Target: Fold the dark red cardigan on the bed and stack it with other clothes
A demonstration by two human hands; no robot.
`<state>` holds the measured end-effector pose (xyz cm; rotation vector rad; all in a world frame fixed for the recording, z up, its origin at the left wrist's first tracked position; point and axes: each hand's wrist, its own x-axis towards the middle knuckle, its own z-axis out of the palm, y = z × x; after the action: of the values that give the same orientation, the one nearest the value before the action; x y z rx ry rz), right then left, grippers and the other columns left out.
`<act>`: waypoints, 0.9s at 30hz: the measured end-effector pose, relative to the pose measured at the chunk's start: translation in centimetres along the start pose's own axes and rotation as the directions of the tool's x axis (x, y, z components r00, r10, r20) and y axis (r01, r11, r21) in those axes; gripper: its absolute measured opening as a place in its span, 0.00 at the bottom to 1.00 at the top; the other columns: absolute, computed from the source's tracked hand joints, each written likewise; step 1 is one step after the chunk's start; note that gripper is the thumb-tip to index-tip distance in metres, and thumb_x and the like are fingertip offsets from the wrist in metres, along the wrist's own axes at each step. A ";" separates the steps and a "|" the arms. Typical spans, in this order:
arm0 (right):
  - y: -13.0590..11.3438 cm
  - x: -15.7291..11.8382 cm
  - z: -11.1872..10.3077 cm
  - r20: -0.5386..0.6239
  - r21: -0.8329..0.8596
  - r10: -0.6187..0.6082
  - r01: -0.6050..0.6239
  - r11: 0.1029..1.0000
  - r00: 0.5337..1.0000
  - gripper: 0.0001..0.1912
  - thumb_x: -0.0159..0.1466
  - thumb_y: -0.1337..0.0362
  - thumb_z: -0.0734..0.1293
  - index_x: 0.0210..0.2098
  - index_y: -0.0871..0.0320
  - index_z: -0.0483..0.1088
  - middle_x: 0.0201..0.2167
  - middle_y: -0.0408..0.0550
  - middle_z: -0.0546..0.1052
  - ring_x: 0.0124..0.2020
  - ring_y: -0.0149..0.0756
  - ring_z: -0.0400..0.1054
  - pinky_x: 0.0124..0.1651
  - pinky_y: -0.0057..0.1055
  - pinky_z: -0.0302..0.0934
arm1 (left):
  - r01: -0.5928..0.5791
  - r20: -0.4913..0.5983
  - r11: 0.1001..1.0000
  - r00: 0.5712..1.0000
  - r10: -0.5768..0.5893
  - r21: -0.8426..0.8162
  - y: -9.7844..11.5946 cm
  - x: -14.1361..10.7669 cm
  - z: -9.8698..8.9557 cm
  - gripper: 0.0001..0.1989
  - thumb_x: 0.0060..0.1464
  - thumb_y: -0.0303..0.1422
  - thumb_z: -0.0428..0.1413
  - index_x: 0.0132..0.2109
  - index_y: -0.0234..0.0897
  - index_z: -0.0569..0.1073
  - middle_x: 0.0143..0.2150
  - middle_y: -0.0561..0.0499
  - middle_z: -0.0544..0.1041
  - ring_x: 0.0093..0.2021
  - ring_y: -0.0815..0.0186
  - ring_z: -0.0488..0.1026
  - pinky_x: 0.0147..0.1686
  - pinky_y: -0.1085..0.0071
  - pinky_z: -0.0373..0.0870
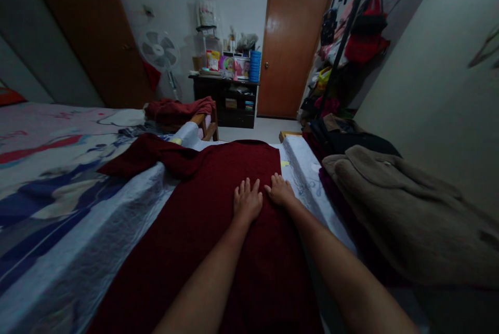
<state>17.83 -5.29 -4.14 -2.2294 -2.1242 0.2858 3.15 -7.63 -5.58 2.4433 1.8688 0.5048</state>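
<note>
A long dark red garment (202, 209) lies spread out in front of me, its collar end pointing away. One sleeve (136, 155) stretches out to the left over the raised edge of the bedding. On the right side no sleeve shows lying outward. My left hand (248, 200) rests flat on the middle of the cloth with its fingers spread. Close beside it, near the garment's right edge, my right hand (279, 190) also presses flat with fingers apart. Neither hand grips anything. The garment's lower end runs out of view beneath my forearms.
A brown fleecy coat (405, 204) lies at right near dark folded clothes (346, 134). To the left is a bed with a patterned cover (50, 168); a reddish cloth (179, 108) hangs over a wooden rail. Behind stand a fan (159, 49), a black cabinet (202, 97) and a door (294, 38).
</note>
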 end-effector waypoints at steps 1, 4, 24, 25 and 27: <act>-0.1 -0.9 0.1 -0.013 -0.009 0.002 -0.002 1.000 1.000 0.36 0.69 0.50 0.50 0.68 0.69 0.47 0.70 0.60 0.46 0.70 0.48 0.39 0.67 0.48 0.38 | -0.003 -0.002 1.000 1.000 0.003 -0.003 0.0 0.0 0.0 0.26 0.63 0.40 0.44 0.67 0.43 0.59 0.68 0.41 0.59 0.67 0.52 0.56 0.62 0.52 0.53; -0.3 -3.5 0.2 -0.039 -0.011 0.011 -0.011 1.000 0.999 0.35 0.69 0.51 0.50 0.68 0.68 0.47 0.70 0.58 0.44 0.71 0.47 0.39 0.68 0.50 0.37 | -0.004 0.014 1.000 1.000 0.004 -0.008 0.0 0.0 0.0 0.26 0.63 0.39 0.44 0.66 0.45 0.60 0.68 0.41 0.59 0.67 0.53 0.56 0.62 0.52 0.53; -2.2 -13.6 2.0 -0.183 0.022 -0.138 0.145 0.989 0.973 0.30 0.69 0.58 0.52 0.66 0.67 0.55 0.68 0.57 0.54 0.69 0.44 0.44 0.69 0.42 0.38 | -0.202 0.138 0.979 0.971 0.197 0.023 -1.1 -8.9 -2.8 0.26 0.64 0.39 0.44 0.67 0.42 0.59 0.70 0.46 0.56 0.69 0.59 0.51 0.65 0.57 0.51; -1.9 -13.8 2.0 -0.184 0.021 -0.143 0.149 0.989 0.973 0.30 0.69 0.57 0.53 0.66 0.67 0.54 0.68 0.57 0.53 0.70 0.44 0.43 0.69 0.41 0.38 | -0.198 0.132 0.980 0.972 0.192 0.035 -1.2 -9.3 -2.8 0.26 0.64 0.38 0.44 0.67 0.42 0.58 0.70 0.46 0.55 0.70 0.59 0.50 0.65 0.57 0.51; -1.5 -14.6 2.3 -0.188 0.018 -0.147 0.153 0.988 0.971 0.31 0.69 0.56 0.53 0.67 0.67 0.53 0.69 0.56 0.52 0.70 0.44 0.42 0.69 0.41 0.37 | -0.193 0.119 0.980 0.975 0.186 0.049 -1.3 -9.7 -2.8 0.26 0.64 0.38 0.44 0.67 0.41 0.58 0.70 0.46 0.55 0.70 0.61 0.50 0.66 0.57 0.49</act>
<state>15.44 -19.89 -4.69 -1.9774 -2.1562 0.0993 -1.09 -16.90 -5.53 2.6438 1.6415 0.3104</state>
